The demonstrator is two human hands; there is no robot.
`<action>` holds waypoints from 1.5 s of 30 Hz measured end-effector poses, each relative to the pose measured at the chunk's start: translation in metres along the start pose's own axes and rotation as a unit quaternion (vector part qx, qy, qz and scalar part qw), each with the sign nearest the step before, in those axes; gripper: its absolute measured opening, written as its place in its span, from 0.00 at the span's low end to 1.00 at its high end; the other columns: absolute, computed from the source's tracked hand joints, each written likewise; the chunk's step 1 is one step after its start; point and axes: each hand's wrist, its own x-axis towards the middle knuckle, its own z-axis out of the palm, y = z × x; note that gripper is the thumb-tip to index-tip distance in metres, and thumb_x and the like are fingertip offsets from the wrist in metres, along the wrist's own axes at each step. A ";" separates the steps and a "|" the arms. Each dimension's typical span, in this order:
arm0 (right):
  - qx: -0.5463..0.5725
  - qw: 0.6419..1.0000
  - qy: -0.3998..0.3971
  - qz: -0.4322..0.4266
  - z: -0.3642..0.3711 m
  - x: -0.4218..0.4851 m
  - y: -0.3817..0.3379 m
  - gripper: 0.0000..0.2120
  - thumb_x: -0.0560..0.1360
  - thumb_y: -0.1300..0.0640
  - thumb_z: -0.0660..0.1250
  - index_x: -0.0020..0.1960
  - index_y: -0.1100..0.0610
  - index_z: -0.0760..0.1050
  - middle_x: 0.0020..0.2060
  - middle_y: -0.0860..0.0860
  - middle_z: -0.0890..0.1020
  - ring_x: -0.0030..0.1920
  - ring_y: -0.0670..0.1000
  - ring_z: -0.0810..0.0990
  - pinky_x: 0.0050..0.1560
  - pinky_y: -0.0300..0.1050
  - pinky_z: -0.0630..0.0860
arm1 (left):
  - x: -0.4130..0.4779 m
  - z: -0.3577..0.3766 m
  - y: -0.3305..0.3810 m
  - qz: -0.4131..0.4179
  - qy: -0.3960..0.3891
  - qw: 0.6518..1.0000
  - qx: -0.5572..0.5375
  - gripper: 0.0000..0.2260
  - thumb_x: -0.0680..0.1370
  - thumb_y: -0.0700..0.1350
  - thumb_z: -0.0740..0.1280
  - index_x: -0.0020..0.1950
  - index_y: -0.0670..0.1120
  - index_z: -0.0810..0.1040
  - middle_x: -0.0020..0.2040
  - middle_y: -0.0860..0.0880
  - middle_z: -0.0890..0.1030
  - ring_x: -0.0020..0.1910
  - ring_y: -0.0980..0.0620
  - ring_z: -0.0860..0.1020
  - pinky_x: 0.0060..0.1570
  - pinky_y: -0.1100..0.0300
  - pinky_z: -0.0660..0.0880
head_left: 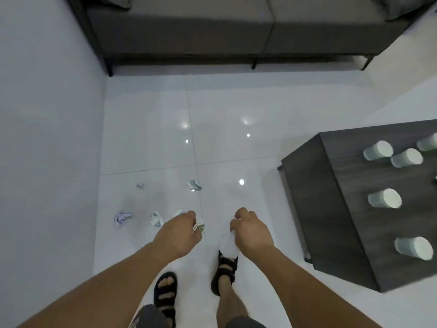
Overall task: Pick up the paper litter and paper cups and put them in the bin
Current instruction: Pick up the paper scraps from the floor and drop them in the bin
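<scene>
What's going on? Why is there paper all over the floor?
A person is tidying up. The left hand holds a crumpled paper. The right hand grips a white thing, maybe a bag. More scraps lie on the floor, and five cups sit on the table. No bin is in view.

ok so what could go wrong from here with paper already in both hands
1. The left hand grips a crumpled scrap and the right hand holds white paper; grabbing more may drop one.
2. Several loose scraps lie on the glossy floor near the feet, easy to step on or miss.
3. No bin is in view, so the load may have to be carried some way.
</scene>
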 end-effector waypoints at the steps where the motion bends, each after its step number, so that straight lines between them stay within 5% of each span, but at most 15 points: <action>1: 0.006 1.000 0.008 0.012 -0.007 -0.016 0.000 0.15 0.76 0.67 0.58 0.59 0.58 0.76 0.63 0.51 0.69 0.59 0.53 0.70 0.47 0.43 0.74 | -0.009 -0.004 0.011 0.017 -0.005 1.000 0.009 0.08 0.78 0.50 0.61 0.46 0.46 0.69 0.40 0.51 0.75 0.41 0.50 0.74 0.41 0.56 0.70; 4: 0.047 0.996 0.038 0.066 -0.024 -0.079 0.002 0.14 0.76 0.66 0.56 0.57 0.60 0.75 0.59 0.52 0.70 0.56 0.53 0.70 0.49 0.43 0.74 | -0.040 -0.015 0.049 0.073 -0.028 0.996 0.053 0.09 0.79 0.51 0.61 0.44 0.47 0.67 0.37 0.53 0.70 0.38 0.51 0.71 0.38 0.58 0.62; 7: 0.094 0.986 0.065 0.122 -0.029 -0.147 0.014 0.13 0.78 0.55 0.55 0.55 0.59 0.74 0.56 0.52 0.69 0.52 0.51 0.66 0.53 0.43 0.72 | -0.066 -0.018 0.088 0.120 -0.043 0.987 0.100 0.10 0.79 0.52 0.61 0.44 0.47 0.66 0.38 0.52 0.72 0.37 0.50 0.71 0.36 0.58 0.63; 12: 0.143 0.953 0.098 0.247 -0.030 -0.267 0.051 0.32 0.70 0.31 0.58 0.59 0.56 0.72 0.57 0.50 0.66 0.58 0.52 0.65 0.58 0.49 0.73 | -0.109 0.001 0.181 0.207 -0.071 0.963 0.158 0.10 0.79 0.52 0.61 0.42 0.47 0.66 0.37 0.52 0.72 0.36 0.51 0.71 0.35 0.58 0.64; 17: 0.170 0.907 0.167 0.347 -0.001 -0.390 0.115 0.11 0.78 0.56 0.63 0.58 0.59 0.73 0.59 0.52 0.67 0.60 0.54 0.68 0.56 0.45 0.73 | -0.158 0.070 0.297 0.302 -0.098 0.924 0.213 0.11 0.79 0.54 0.61 0.43 0.48 0.66 0.38 0.51 0.73 0.37 0.50 0.71 0.35 0.58 0.64; 23: 0.195 0.867 0.171 0.426 0.057 -0.552 0.194 0.12 0.73 0.72 0.58 0.50 0.58 0.70 0.55 0.53 0.67 0.53 0.54 0.69 0.45 0.47 0.76 | -0.240 0.202 0.439 0.395 -0.153 0.864 0.273 0.10 0.78 0.52 0.63 0.44 0.48 0.67 0.39 0.50 0.74 0.39 0.49 0.73 0.36 0.57 0.66; 26: 0.218 0.846 0.181 0.452 0.081 -0.630 0.230 0.10 0.76 0.70 0.58 0.50 0.56 0.66 0.57 0.52 0.67 0.46 0.55 0.72 0.40 0.48 0.72 | -0.286 0.269 0.498 0.443 -0.188 0.829 0.285 0.10 0.77 0.53 0.63 0.43 0.47 0.68 0.39 0.50 0.76 0.38 0.49 0.75 0.34 0.58 0.65; 31: 0.246 0.812 0.167 0.502 0.120 -0.732 0.275 0.25 0.78 0.65 0.56 0.72 0.48 0.64 0.59 0.53 0.70 0.49 0.57 0.74 0.44 0.47 0.72 | -0.343 0.353 0.572 0.503 -0.231 0.768 0.322 0.11 0.78 0.55 0.61 0.44 0.49 0.67 0.38 0.52 0.74 0.35 0.52 0.72 0.32 0.59 0.65; 38: 0.219 0.781 0.125 0.572 0.150 -0.807 0.368 0.09 0.76 0.59 0.57 0.52 0.54 0.75 0.45 0.50 0.68 0.39 0.55 0.70 0.39 0.43 0.63 | -0.340 0.440 0.683 0.542 -0.250 0.710 0.373 0.10 0.79 0.54 0.60 0.47 0.47 0.67 0.43 0.49 0.74 0.39 0.50 0.72 0.38 0.59 0.66; 45: 0.233 0.739 0.120 0.620 0.151 -0.868 0.529 0.18 0.76 0.40 0.56 0.51 0.53 0.75 0.49 0.50 0.76 0.46 0.55 0.79 0.45 0.45 0.72 | -0.306 0.537 0.841 0.547 -0.249 0.699 0.387 0.12 0.80 0.54 0.59 0.45 0.47 0.68 0.42 0.49 0.75 0.39 0.50 0.73 0.39 0.59 0.68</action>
